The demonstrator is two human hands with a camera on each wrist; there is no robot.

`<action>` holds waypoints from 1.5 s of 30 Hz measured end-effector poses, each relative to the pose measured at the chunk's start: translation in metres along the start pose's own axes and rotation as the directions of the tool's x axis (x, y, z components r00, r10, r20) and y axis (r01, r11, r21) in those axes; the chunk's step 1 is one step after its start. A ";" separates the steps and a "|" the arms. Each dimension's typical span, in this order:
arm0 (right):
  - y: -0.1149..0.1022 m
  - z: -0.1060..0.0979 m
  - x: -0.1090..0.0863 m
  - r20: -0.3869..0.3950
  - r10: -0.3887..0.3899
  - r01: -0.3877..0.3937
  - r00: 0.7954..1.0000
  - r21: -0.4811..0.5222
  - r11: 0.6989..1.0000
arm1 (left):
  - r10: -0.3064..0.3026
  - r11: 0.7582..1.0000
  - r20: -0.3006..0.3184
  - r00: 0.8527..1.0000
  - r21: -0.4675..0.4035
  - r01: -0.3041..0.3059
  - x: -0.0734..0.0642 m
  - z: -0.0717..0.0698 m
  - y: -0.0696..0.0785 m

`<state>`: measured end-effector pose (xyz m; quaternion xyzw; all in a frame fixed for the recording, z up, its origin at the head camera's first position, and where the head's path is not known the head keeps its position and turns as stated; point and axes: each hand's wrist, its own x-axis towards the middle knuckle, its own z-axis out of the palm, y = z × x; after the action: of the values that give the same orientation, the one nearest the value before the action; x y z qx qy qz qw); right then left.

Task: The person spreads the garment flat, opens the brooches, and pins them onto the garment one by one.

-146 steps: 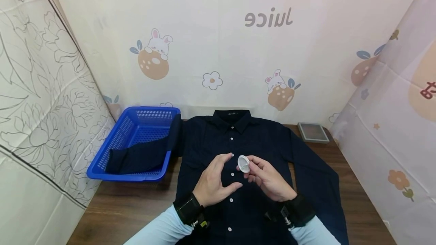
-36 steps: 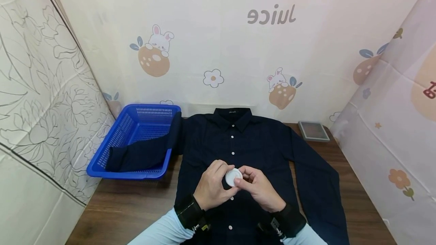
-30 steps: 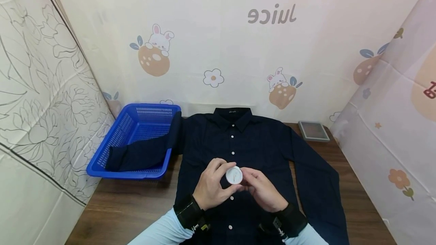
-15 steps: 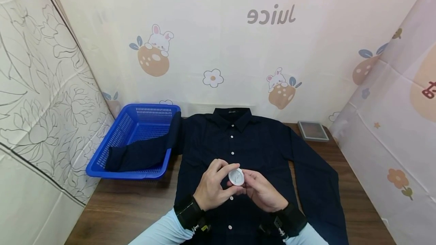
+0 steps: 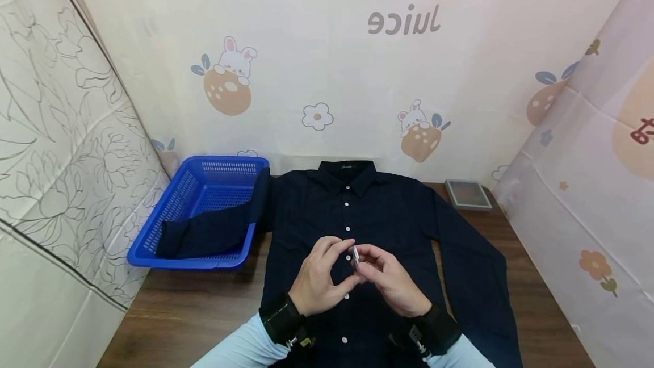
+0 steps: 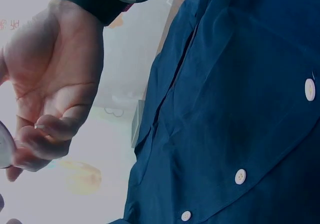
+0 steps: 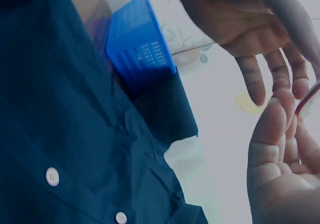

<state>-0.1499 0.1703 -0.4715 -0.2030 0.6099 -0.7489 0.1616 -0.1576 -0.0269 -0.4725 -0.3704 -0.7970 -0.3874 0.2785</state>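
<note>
At mid-chest over the navy shirt point(image 5: 306, 203), both hands hold what looks like a small round pin badge point(image 5: 356, 255), seen edge-on. My left hand point(image 5: 319, 274) keeps its index fingertip at the badge's upper edge and its thumb below. My right hand point(image 5: 390, 280) pinches the badge from the right, between thumb and curled fingers. In the left wrist view, the badge point(image 6: 5, 146) shows as a pale disc at the frame's left edge, beside the right hand point(image 6: 55, 69). A thin reddish rim of the badge point(image 7: 306, 100) shows in the right wrist view.
The shirt lies face up, white buttons point(image 5: 347, 229) down its front. Its left-side sleeve crosses into a blue plastic basket point(image 5: 199, 166). At the back right of the wooden table point(image 5: 194, 311) lies a grey, flat, square box point(image 5: 468, 195). Patterned fabric point(image 5: 317, 44) encloses the back and sides.
Earlier, the right hand alone held the badge, white side showing. Then both hands brought it together over the shirt. It has since turned edge-on. The shirt has not moved.
</note>
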 end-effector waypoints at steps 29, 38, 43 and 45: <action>0.001 0.000 -0.001 -0.250 0.165 -0.151 0.954 0.073 0.986 | -0.019 0.998 0.065 0.998 -0.061 0.023 -0.001 0.007 -0.007; 0.000 -0.007 -0.008 -0.171 0.151 -0.143 0.974 0.060 0.988 | -0.031 0.992 0.167 0.985 -0.117 0.051 -0.002 0.005 -0.014; 0.000 -0.013 -0.010 -0.143 0.197 -0.193 0.970 0.037 0.980 | -0.025 0.987 0.236 0.971 -0.147 0.061 -0.001 0.003 -0.019; 0.001 -0.016 -0.009 -0.138 0.207 -0.205 0.969 0.026 0.978 | -0.031 0.987 0.253 0.967 -0.146 0.069 -0.001 0.003 -0.020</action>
<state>-0.1501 0.1879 -0.4760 -0.0846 0.6332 -0.7438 0.1963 -0.1740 -0.0332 -0.4833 -0.4163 -0.8026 -0.4047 0.1369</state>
